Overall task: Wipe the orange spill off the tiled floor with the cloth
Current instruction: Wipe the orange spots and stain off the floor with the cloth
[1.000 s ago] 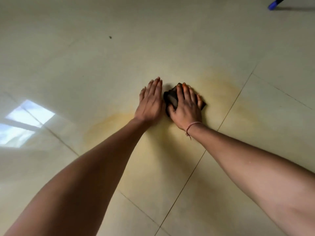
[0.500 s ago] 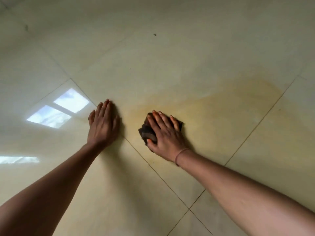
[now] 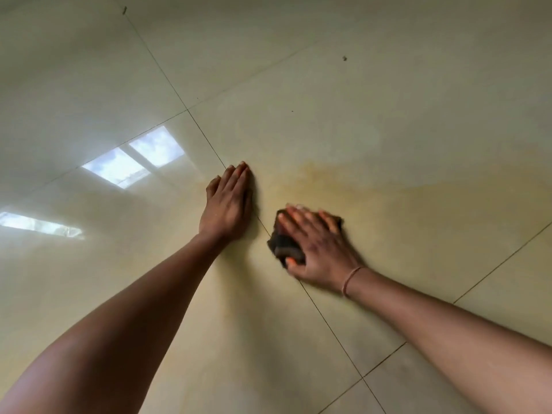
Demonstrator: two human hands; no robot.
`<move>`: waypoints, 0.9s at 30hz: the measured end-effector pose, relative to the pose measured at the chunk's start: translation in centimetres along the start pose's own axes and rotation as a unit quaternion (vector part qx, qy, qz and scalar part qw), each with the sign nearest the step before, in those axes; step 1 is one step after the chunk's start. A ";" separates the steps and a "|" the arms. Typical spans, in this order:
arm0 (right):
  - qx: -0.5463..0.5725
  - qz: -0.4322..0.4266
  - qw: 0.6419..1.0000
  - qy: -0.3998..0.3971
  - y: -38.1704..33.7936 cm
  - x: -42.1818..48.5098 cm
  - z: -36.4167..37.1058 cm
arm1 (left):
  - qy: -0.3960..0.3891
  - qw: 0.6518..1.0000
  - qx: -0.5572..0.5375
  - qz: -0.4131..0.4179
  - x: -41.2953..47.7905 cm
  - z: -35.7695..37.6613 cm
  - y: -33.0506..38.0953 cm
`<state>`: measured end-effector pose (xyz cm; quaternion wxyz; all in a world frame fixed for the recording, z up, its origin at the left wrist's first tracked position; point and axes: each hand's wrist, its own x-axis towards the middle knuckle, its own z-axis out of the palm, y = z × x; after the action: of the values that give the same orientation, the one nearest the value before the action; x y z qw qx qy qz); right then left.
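Orange spill (image 3: 388, 210) runs as a long band ahead of the right hand (image 3: 319, 252) and out to its right. That hand presses the dark cloth (image 3: 283, 243) down with flat fingers. The left hand (image 3: 227, 204), spread flat on the floor (image 3: 298, 85) beside it, holds nothing.

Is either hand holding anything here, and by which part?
The right hand presses the dark cloth from above, thumb at its near edge. The left hand lies flat on the floor.
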<state>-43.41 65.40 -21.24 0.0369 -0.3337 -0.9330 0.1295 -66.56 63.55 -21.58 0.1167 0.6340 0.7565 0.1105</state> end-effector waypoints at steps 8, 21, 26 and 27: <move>0.034 -0.001 0.999 -0.025 -5.7 -1.3 1.1 | -0.016 1.000 0.017 0.001 0.1 0.0 -0.3; -0.010 0.039 0.999 -0.029 2.8 -7.7 -1.5 | -0.024 0.998 -0.019 -0.059 0.1 0.4 4.6; -0.006 0.310 0.947 0.084 10.9 -5.5 -3.1 | -0.064 0.994 -0.043 0.074 0.6 3.0 13.1; -0.008 0.308 0.948 0.079 10.7 -6.7 -3.1 | -0.073 0.991 -0.042 0.101 0.9 3.4 14.6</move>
<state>-31.16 69.78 -21.03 0.0665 -0.6147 -0.7795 0.1002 -51.97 66.99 -20.20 0.1866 0.7082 0.6724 0.1071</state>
